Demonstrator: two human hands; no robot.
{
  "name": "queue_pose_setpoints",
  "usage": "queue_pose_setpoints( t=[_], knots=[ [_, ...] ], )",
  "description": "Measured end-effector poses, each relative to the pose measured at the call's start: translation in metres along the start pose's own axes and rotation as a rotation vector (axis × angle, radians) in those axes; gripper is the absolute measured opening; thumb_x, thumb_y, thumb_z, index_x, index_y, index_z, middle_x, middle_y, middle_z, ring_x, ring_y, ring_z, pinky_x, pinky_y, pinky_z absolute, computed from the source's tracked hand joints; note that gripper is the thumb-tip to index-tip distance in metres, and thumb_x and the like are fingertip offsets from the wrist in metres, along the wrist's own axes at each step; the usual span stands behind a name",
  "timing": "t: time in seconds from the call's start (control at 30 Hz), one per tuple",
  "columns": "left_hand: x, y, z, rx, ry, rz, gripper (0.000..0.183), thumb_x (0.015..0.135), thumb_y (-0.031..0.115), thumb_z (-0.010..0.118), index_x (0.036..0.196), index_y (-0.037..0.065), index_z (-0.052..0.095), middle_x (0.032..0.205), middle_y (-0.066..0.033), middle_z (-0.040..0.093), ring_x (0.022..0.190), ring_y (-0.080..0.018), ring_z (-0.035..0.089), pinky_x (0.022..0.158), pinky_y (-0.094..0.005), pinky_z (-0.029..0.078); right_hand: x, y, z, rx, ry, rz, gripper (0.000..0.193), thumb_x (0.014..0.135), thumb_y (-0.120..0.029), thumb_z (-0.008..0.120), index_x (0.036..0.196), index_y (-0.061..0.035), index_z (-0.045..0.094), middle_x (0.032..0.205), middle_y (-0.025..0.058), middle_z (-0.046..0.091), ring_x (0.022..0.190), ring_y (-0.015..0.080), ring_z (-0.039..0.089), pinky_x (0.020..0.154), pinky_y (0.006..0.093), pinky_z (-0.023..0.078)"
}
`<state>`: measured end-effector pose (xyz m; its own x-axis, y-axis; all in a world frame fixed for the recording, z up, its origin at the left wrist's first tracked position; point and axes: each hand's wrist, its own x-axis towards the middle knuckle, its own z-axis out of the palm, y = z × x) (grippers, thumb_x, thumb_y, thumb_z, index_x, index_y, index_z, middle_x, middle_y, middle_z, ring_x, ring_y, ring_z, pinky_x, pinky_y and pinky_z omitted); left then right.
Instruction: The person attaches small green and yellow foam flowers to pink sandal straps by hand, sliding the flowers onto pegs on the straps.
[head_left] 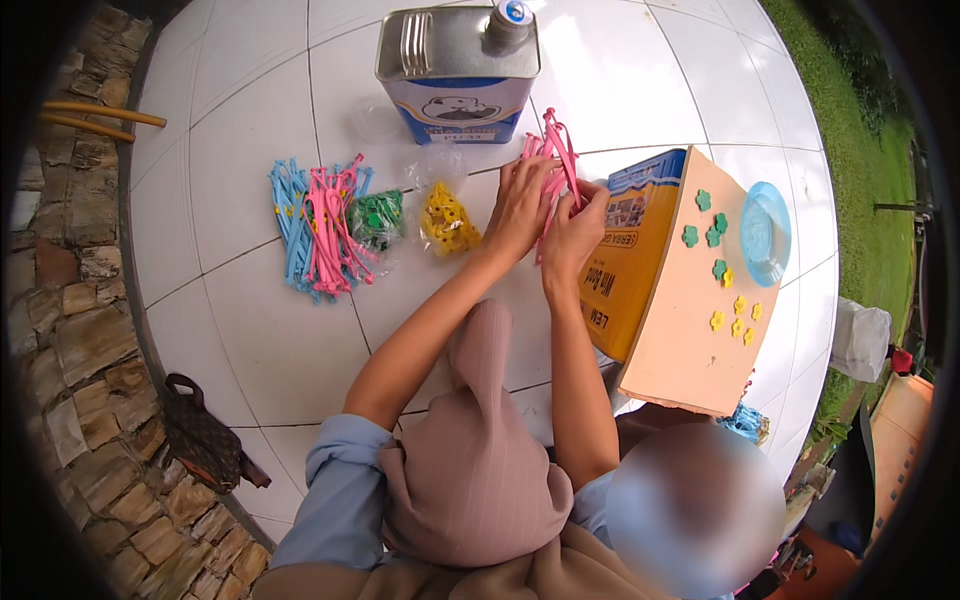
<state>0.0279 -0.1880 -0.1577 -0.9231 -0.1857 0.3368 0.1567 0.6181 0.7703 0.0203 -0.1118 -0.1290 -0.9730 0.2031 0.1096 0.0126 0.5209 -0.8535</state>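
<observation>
My left hand [523,207] and my right hand [576,227] are close together above the tiles, fingers closed on a bundle of pink rubber straps [562,146] that look like flip-flop straps. The straps' ends stick up past my fingers; how each hand grips them is partly hidden. To the left lie a pile of pink straps [328,225] and light blue straps [288,225]. Between that pile and my hands sit a clear bag of green pieces [378,220] and a clear bag of yellow pieces [447,220].
A metal can [460,90] stands beyond my hands. At right, a tan board [680,330] beside a yellow can [630,260] carries green flowers [713,237], yellow flowers [738,327] and a blue dish [766,235]. A brown bag [205,440] lies lower left. Brown cloth [475,480] covers the lower middle.
</observation>
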Motion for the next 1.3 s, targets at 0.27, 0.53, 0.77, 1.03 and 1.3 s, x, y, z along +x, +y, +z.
queue_pose_setpoints(
  t=[0.27,0.53,0.77,1.03,1.3],
  knots=[
    [0.039,0.078,-0.092,0.159,0.266,0.384,0.047,0.075,-0.006,0.055,0.119,0.004,0.042,0.112,-0.0135,0.046,0.109,-0.0321,0.044,0.096,-0.0421,0.035,-0.009,-0.109,-0.1,0.441,-0.164,-0.021,0.036,0.083,-0.005,0.049,0.116,-0.0009,0.035,0.078,0.0134,0.064,0.065,0.0155,0.062,0.064,0.0261,0.047],
    [0.058,0.181,-0.165,0.219,0.169,0.642,0.016,0.08,0.016,0.063,0.091,0.004,0.059,0.077,-0.0075,0.052,0.066,-0.0209,0.057,0.058,-0.0346,0.049,0.042,-0.185,-0.23,0.306,-0.329,-0.282,0.041,0.081,-0.008,0.058,0.117,-0.0015,0.038,0.08,0.0104,0.065,0.065,0.0117,0.059,0.058,0.0215,0.046],
    [0.055,0.257,-0.17,0.013,-0.142,0.336,0.028,0.093,0.025,0.043,0.084,0.001,0.054,0.066,-0.0128,0.051,0.058,-0.0242,0.05,0.058,-0.0352,0.041,0.038,-0.194,-0.32,0.47,-0.451,-0.439,0.052,0.076,-0.01,0.07,0.12,-0.0023,0.044,0.084,0.006,0.059,0.074,0.0106,0.056,0.066,0.0245,0.047],
    [0.024,0.283,-0.136,-0.203,-0.436,0.141,0.029,0.092,0.022,0.046,0.112,0.001,0.04,0.096,-0.0127,0.054,0.085,-0.0189,0.055,0.078,-0.0302,0.044,0.017,-0.147,-0.317,0.734,-0.485,-0.192,0.093,0.076,-0.013,0.071,0.137,-0.0077,0.0,0.118,0.0237,0.047,0.106,0.0273,0.055,0.091,0.0388,0.045],
    [0.02,0.282,-0.118,-0.286,-0.24,0.097,0.032,0.097,0.024,0.035,0.121,0.003,0.044,0.078,-0.0036,0.049,0.061,-0.0075,0.046,0.053,-0.0228,0.04,0.026,-0.139,-0.298,0.745,-0.334,-0.113,0.094,0.075,0.002,0.065,0.138,-0.0118,-0.004,0.094,0.0173,0.054,0.077,0.0203,0.063,0.067,0.0273,0.053]
  ],
)
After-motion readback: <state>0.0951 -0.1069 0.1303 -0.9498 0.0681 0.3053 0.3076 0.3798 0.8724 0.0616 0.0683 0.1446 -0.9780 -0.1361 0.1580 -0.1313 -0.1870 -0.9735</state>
